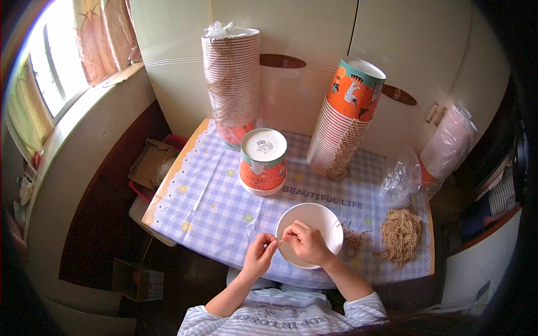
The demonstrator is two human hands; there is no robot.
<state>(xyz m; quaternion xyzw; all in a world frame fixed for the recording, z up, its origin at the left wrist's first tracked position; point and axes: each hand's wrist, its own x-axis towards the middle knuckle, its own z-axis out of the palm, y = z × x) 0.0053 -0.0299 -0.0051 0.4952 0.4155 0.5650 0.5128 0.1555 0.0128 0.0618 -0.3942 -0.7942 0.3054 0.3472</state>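
My left hand (260, 255) and my right hand (305, 242) are close together in front of me, both closed in a fingertip pinch. A thin strand of twine (281, 241) runs between their fingers. Directly beneath my right hand stands a white paper bucket (330, 249), its wide mouth facing up; my left hand is at its left rim. Part of a strand shows at the bucket's right edge, beside a small bunch of brown twine (355, 239). Farther right lies a larger heap of the same twine (402, 235). My fingers partly hide the strand's ends.
An orange and green paper bucket (263, 173) stands upside down on the checked tablecloth (213, 201). Behind it rise two tall bucket stacks (231, 84) (339, 131) with twine along their sides. Clear plastic wrap (400, 179) and a wrapped stack (448, 143) are at the right.
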